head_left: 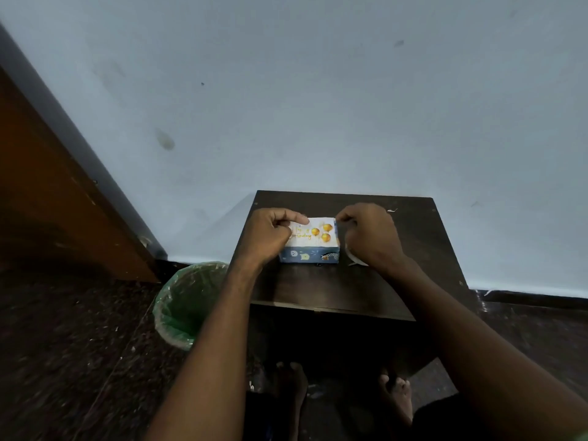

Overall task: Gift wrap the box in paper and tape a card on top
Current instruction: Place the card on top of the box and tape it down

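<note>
A small box [310,256] wrapped in blue patterned paper sits on a dark wooden table [334,288]. On top of the box lies a white card [315,232] with gold balloons and gold writing. My left hand [270,233] is at the card's left end, its thumb pressing the card's far left corner and the other fingers curled. My right hand [369,233] is at the box's right end, fingertips bent down onto the card's right edge. Whether tape is under those fingers cannot be told.
A white roll-like object [354,261] peeks out from under my right wrist on the table. A bin with a green liner [184,307] stands on the floor left of the table. A pale wall is behind, a wooden door [47,202] at the left. My bare feet show below.
</note>
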`<action>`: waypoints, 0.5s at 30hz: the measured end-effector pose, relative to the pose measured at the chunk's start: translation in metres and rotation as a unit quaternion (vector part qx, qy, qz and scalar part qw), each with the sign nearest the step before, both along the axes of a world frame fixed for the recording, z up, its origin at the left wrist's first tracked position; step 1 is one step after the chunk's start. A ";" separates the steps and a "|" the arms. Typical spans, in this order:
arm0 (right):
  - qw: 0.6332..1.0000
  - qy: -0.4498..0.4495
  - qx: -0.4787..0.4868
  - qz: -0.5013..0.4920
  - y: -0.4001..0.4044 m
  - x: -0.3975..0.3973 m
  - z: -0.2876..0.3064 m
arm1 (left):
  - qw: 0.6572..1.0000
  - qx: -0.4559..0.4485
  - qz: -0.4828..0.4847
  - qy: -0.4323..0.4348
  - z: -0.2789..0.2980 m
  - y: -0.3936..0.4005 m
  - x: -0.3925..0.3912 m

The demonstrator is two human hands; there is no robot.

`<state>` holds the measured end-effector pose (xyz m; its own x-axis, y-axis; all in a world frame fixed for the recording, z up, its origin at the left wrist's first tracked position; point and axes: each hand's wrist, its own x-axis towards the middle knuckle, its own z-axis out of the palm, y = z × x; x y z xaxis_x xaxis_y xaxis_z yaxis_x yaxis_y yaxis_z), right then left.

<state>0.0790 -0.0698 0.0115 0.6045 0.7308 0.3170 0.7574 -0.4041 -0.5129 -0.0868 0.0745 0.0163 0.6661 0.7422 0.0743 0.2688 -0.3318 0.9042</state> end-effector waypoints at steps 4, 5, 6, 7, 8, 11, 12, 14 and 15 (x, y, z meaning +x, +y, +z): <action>0.991 0.004 0.115 0.064 0.013 -0.026 0.006 | 1.000 -0.008 -0.010 -0.005 -0.007 0.013 -0.020; 0.988 0.021 0.119 0.092 0.016 -0.033 0.005 | 1.000 -0.005 -0.014 -0.002 -0.009 0.015 -0.024; 0.986 0.039 0.109 0.116 0.018 -0.039 0.004 | 1.000 0.002 -0.019 0.001 -0.010 0.017 -0.028; 0.985 0.053 0.089 0.136 0.020 -0.045 0.001 | 1.000 0.009 -0.019 0.002 -0.012 0.019 -0.031; 0.984 0.059 0.069 0.151 0.022 -0.048 -0.002 | 1.000 0.013 -0.020 0.000 -0.013 0.020 -0.033; 0.984 0.068 0.033 0.162 0.026 -0.050 -0.007 | 0.999 0.012 -0.032 -0.001 -0.013 0.022 -0.040; 0.985 0.068 0.025 0.158 0.028 -0.050 -0.007 | 0.999 0.017 -0.038 0.004 -0.013 0.023 -0.043; 0.986 0.068 0.014 0.149 0.031 -0.052 -0.004 | 0.998 0.027 -0.051 0.006 -0.012 0.026 -0.047; 0.987 0.071 0.013 0.146 0.032 -0.053 -0.003 | 0.998 0.028 -0.056 0.005 -0.012 0.027 -0.049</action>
<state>0.0255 -0.0379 0.0083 0.4096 0.8730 0.2646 0.7595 -0.1657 -0.6290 -0.1361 0.1012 0.0042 0.7454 0.6580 0.1069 0.2358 -0.4102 0.8810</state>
